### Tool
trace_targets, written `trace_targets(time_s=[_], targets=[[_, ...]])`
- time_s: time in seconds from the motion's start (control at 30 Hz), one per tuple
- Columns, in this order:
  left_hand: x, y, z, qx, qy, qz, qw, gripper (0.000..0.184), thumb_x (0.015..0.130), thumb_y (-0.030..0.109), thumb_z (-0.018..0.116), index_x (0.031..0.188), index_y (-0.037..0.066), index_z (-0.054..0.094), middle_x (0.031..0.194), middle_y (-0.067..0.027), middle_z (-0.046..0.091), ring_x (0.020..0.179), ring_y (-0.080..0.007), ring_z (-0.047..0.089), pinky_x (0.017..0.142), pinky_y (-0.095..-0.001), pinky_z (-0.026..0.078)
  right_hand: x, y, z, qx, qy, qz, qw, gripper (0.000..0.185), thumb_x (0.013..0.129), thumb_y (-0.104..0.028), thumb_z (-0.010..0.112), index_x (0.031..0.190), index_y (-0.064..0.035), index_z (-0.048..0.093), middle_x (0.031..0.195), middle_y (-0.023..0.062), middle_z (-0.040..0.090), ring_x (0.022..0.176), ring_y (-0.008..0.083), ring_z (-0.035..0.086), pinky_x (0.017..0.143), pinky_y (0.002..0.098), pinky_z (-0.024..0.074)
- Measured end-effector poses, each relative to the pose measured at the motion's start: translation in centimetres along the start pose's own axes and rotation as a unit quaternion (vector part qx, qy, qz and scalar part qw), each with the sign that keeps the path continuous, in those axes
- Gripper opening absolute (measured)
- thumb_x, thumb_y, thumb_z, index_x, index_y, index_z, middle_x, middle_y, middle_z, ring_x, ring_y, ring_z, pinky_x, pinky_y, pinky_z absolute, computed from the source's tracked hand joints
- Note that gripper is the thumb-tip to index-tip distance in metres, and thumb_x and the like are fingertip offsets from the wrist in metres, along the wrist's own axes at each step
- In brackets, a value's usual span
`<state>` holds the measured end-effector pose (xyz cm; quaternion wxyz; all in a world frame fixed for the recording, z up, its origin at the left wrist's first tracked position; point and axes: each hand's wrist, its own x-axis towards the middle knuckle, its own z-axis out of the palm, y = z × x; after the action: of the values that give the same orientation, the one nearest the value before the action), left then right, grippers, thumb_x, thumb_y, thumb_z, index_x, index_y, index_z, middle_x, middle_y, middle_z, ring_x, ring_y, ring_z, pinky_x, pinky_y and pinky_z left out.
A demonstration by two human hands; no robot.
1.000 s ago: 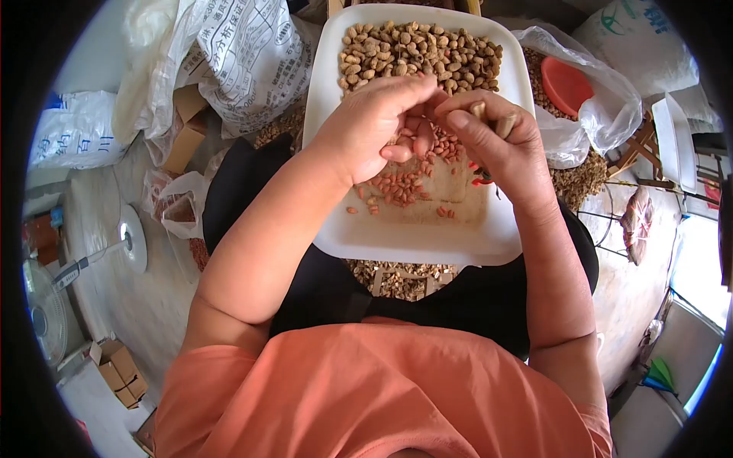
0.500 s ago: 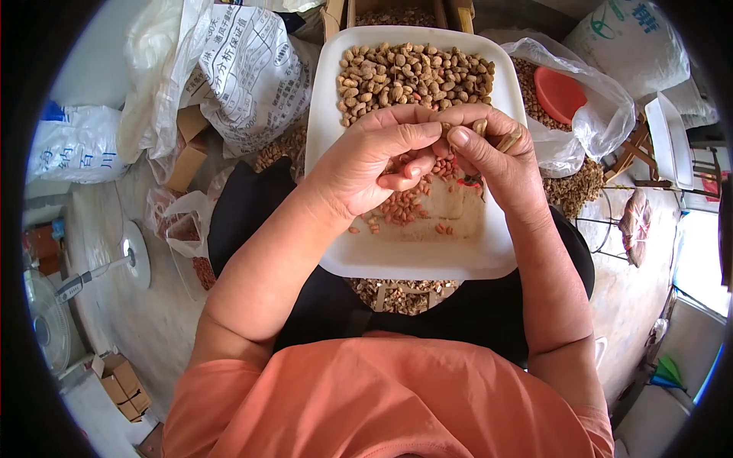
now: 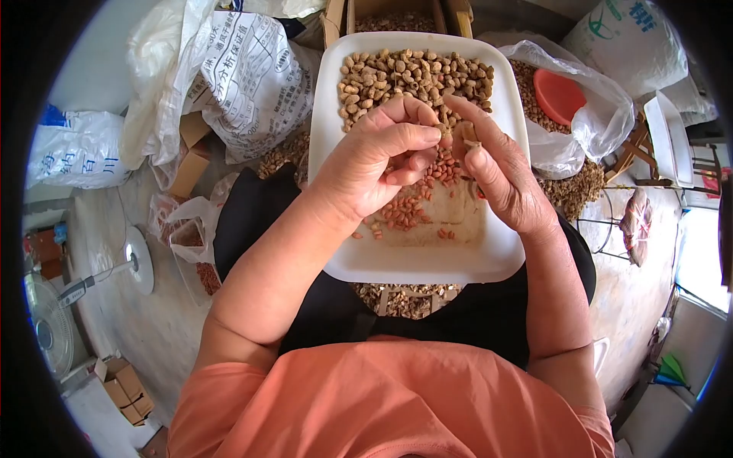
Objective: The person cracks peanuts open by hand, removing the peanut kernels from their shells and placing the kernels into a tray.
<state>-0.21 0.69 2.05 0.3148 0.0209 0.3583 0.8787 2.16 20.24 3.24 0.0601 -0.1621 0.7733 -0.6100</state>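
Note:
A white tray (image 3: 427, 263) rests over my lap. Unshelled peanuts (image 3: 408, 72) fill its far part, and reddish shelled kernels (image 3: 408, 210) lie nearer its middle. Above the kernels, my left hand (image 3: 382, 156) pinches a small peanut shell piece (image 3: 442, 130) between thumb and forefinger, its other fingers curled. Close on its right, my right hand (image 3: 504, 172) has its forefinger raised and its thumb against a pale shell piece (image 3: 470, 140). The two hands are slightly apart at the fingertips.
At the right, a red bowl (image 3: 560, 96) sits in a plastic bag of peanuts. Printed sacks (image 3: 256, 84) stand at the left, near a cardboard box (image 3: 189, 156). A fan (image 3: 52, 324) is at far left. Shells (image 3: 405, 299) lie below the tray.
My right hand's fingers have opened out and moved slightly away from my left hand. The tray appears lower in view than one second ago.

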Motion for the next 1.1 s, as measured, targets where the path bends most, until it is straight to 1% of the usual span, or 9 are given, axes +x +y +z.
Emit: trace_targets(time_s=[0.1,0.2,0.33,0.53,0.63,0.73,0.83,0.93,1.1], targets=[[0.0,0.0,0.0,0.01,0.006,0.006,1.0,0.01,0.085,0.01,0.061,0.094,0.009,0.057,0.083,-0.0035,0.063,0.057,-0.0033,0.05,0.042,-0.0121,0.034,0.0,-1.3,0.0,-0.01,-0.039,0.04,0.998,0.045,0.093,-0.027,0.056,0.127,0.0012,0.048,0.098,0.0161,0.06,0.09,0.0229,0.058,0.083,0.0343,0.0457],[-0.1,0.0,0.0,0.029,0.01,0.002,1.0,0.009,0.085,0.01,0.062,0.093,0.009,0.057,0.078,-0.0013,0.06,0.056,-0.0031,0.049,0.042,-0.012,0.034,0.1,-0.1,0.5,-0.033,-0.003,-0.068,0.997,0.043,0.093,-0.025,0.056,0.126,0.0018,0.048,0.1,0.0177,0.06,0.091,0.0258,0.058,0.082,0.0341,0.0455],[-0.3,-0.1,0.3,0.043,0.021,-0.002,0.999,0.008,0.086,0.01,0.062,0.092,0.008,0.057,0.072,0.0011,0.056,0.054,-0.003,0.049,0.041,-0.0119,0.034,0.3,0.0,0.5,-0.062,-0.009,-0.099,0.993,0.042,0.091,-0.022,0.059,0.124,0.0032,0.05,0.097,0.0176,0.06,0.091,0.0276,0.059,0.082,0.0339,0.0458],[-0.2,0.1,0.5,0.081,0.03,-0.006,0.996,0.008,0.086,0.011,0.062,0.089,0.006,0.057,0.072,0.0005,0.056,0.052,-0.003,0.048,0.041,-0.0113,0.033,0.4,-0.3,0.6,-0.071,-0.001,-0.123,0.99,0.037,0.09,-0.018,0.06,0.119,0.004,0.054,0.095,0.0178,0.062,0.087,0.028,0.061,0.079,0.0336,0.0474],[-0.3,0.3,0.4,0.084,0.027,-0.011,0.996,0.006,0.085,0.009,0.064,0.088,0.005,0.06,0.073,0.0018,0.055,0.059,-0.0037,0.049,0.045,-0.0142,0.032,0.3,0.0,1.0,-0.074,0.026,-0.125,0.989,0.034,0.089,-0.016,0.061,0.116,0.0044,0.056,0.092,0.0183,0.063,0.084,0.0284,0.063,0.076,0.0336,0.0486],[-0.1,-0.1,-0.1,0.092,0.026,-0.011,0.995,0.006,0.085,0.01,0.064,0.088,0.005,0.061,0.072,0.0022,0.055,0.059,-0.0035,0.048,0.045,-0.0143,0.032,0.1,-0.1,1.1,-0.073,0.032,-0.091,0.993,0.031,0.089,-0.016,0.061,0.113,0.0036,0.058,0.088,0.0179,0.064,0.079,0.0286,0.064,0.072,0.0336,0.0496],[0.0,-0.7,-0.4,0.082,0.023,0.002,0.996,0.007,0.085,0.01,0.063,0.088,0.005,0.061,0.072,0.0024,0.055,0.059,-0.0032,0.047,0.045,-0.0145,0.032,0.3,-0.1,1.0,-0.122,0.041,-0.109,0.986,0.029,0.088,-0.016,0.062,0.111,0.0023,0.06,0.087,0.0165,0.065,0.075,0.0285,0.064,0.069,0.0335,0.05],[-0.1,-1.1,-0.2,0.073,0.044,0.009,0.996,0.006,0.086,0.01,0.063,0.089,0.005,0.061,0.072,0.0025,0.055,0.058,-0.0032,0.047,0.045,-0.0146,0.032,0.3,-0.7,0.7,-0.189,0.012,-0.086,0.978,0.028,0.091,-0.011,0.058,0.115,0.0032,0.059,0.093,0.0119,0.066,0.084,0.0176,0.062,0.075,0.0284,0.0493],[-0.2,-0.5,0.9,0.064,0.065,0.036,0.995,0.006,0.086,0.01,0.063,0.089,0.006,0.061,0.072,0.0026,0.056,0.057,-0.0036,0.048,0.045,-0.0145,0.033,0.4,0.0,1.5,0.035,0.051,-0.069,0.996,0.026,0.086,-0.011,0.066,0.109,0.0002,0.061,0.088,0.007,0.066,0.079,0.0121,0.061,0.071,0.0259,0.0495]])
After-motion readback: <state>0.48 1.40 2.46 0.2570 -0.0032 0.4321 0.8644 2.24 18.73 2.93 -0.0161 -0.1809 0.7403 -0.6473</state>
